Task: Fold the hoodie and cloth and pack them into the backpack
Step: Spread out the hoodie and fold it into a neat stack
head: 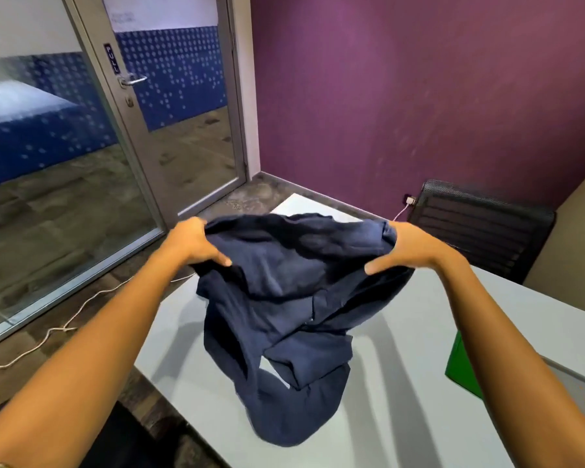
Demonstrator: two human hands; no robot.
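Left hand (193, 244) and right hand (407, 249), fingers curled, grip the crumpled navy fabric hoodie (284, 298), held above the pale grey tabletop (402, 383). Advisable: lay it flat, smooth before folding.

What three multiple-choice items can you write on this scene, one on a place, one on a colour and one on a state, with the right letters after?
1. Where is the green object?
A. on the table, to the right
B. on the chair
C. on the floor by the door

2. What colour is the garment?
A. red
B. dark navy blue
C. white

3. How is the garment held?
A. folded flat on the table
B. gripped by both hands and hanging over the table
C. held by one hand only

Key: 1 A, it lies on the table near the right forearm. 2 B, the fabric is dark navy all over. 3 B, the left hand and the right hand each grip its upper edge, and the rest hangs down.
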